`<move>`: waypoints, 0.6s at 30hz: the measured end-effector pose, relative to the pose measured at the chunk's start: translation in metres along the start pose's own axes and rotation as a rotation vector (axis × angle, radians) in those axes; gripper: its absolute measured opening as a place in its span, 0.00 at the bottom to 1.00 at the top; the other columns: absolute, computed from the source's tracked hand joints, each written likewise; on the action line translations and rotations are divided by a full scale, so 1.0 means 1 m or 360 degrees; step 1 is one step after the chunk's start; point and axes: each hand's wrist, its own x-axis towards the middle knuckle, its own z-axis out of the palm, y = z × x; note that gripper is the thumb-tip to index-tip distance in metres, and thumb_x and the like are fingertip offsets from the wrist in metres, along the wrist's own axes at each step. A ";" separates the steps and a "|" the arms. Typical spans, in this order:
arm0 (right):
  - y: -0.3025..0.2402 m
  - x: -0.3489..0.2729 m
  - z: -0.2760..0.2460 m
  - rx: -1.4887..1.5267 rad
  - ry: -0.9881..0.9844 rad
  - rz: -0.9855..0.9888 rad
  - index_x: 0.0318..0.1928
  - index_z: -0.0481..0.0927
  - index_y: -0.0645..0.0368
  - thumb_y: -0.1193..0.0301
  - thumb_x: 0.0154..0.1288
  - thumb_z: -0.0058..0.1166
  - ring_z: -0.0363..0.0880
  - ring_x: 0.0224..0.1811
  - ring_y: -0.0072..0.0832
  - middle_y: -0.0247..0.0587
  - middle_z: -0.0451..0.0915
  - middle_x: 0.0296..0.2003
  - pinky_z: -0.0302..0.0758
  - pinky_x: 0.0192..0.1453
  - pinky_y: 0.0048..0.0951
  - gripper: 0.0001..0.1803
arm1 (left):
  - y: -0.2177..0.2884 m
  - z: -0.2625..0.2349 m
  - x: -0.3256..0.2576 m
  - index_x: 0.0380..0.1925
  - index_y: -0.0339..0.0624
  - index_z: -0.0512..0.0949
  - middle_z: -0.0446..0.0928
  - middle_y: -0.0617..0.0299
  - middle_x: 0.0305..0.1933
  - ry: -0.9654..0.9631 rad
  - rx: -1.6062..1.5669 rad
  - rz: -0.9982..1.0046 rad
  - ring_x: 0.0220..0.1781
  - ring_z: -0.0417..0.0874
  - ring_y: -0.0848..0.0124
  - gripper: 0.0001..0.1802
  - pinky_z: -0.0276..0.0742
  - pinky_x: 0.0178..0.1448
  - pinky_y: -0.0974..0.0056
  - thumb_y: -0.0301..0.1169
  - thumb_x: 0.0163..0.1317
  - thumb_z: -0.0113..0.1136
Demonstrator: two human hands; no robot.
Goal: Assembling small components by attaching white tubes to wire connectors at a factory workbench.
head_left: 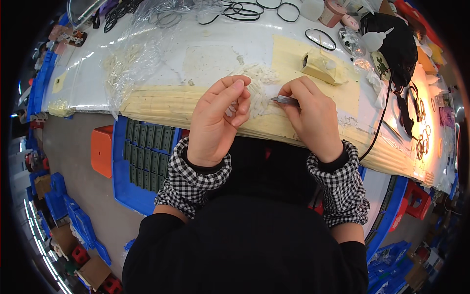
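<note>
- by the bench's near edge, middle: right hand (313,115), grip pinched closed round a pointed metal tool (285,100), tip aimed left at the other hand.
- left hand (218,120): fingers curled in, thumb up by the index finger. something small and pale shows among the fingers; can't tell how firmly it's held.
- white pieces (264,77) lie loose in a heap on the bench (210,59), just behind and between the hands.
- looks like fine handwork, one piece at a time. i'd pinch close to the tip, short light strokes, left fingertips out of the tool's line.
- i'd brace both wrists on the near edge and work above the heap, so drops land there, not on the floor.
- near edge is faced with yellowish layered padding (161,103). yellow block (320,71) sits on a pale sheet, right of the heap.
- far edge: black rings (320,39). left part: crumpled clear plastic (132,54). right end: strong warm glow; watch glare on the metal.
- below the near edge, left: blue tray (117,166) with rows of dark green blocks (149,134), orange stool (102,152) beside it.
- grey floor (73,142); blue crates (81,220) farther left.
</note>
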 end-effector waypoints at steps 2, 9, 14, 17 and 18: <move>0.000 0.000 -0.002 0.0049 0.0015 0.0009 0.33 0.75 0.56 0.75 0.51 0.58 0.76 0.26 0.37 0.37 0.74 0.28 0.72 0.29 0.33 0.08 | 0.000 0.002 0.000 0.44 0.32 0.72 0.69 0.68 0.30 -0.0005 0.0058 -0.0006 0.27 0.64 0.82 0.12 0.57 0.25 0.78 0.30 0.66 0.51; -0.011 -0.002 -0.016 0.0649 0.0113 0.0212 0.36 0.77 0.63 0.84 0.51 0.53 0.80 0.30 0.28 0.42 0.80 0.29 0.75 0.31 0.23 0.10 | -0.006 0.009 -0.003 0.46 0.32 0.74 0.62 0.75 0.21 -0.0119 0.0340 -0.0028 0.21 0.58 0.86 0.13 0.51 0.23 0.78 0.30 0.66 0.53; -0.016 -0.002 -0.016 0.0670 0.0159 0.0272 0.37 0.78 0.64 0.82 0.55 0.55 0.78 0.28 0.18 0.37 0.80 0.28 0.72 0.28 0.17 0.08 | -0.013 0.015 0.002 0.45 0.34 0.75 0.61 0.77 0.20 -0.0103 0.0544 0.0047 0.19 0.55 0.88 0.12 0.49 0.22 0.79 0.29 0.65 0.54; -0.022 -0.004 -0.021 0.0796 0.0138 0.0363 0.37 0.79 0.64 0.80 0.56 0.56 0.76 0.27 0.14 0.35 0.79 0.26 0.69 0.27 0.14 0.07 | -0.016 0.016 0.004 0.42 0.34 0.77 0.60 0.79 0.18 -0.0075 0.0569 0.0092 0.19 0.55 0.89 0.10 0.49 0.23 0.80 0.29 0.64 0.57; -0.025 -0.004 -0.024 0.0811 0.0118 0.0374 0.36 0.79 0.64 0.79 0.56 0.57 0.75 0.27 0.12 0.34 0.79 0.26 0.67 0.26 0.13 0.06 | -0.016 0.016 0.004 0.41 0.35 0.76 0.60 0.79 0.18 -0.0085 0.0576 0.0094 0.19 0.55 0.88 0.09 0.49 0.23 0.80 0.29 0.64 0.57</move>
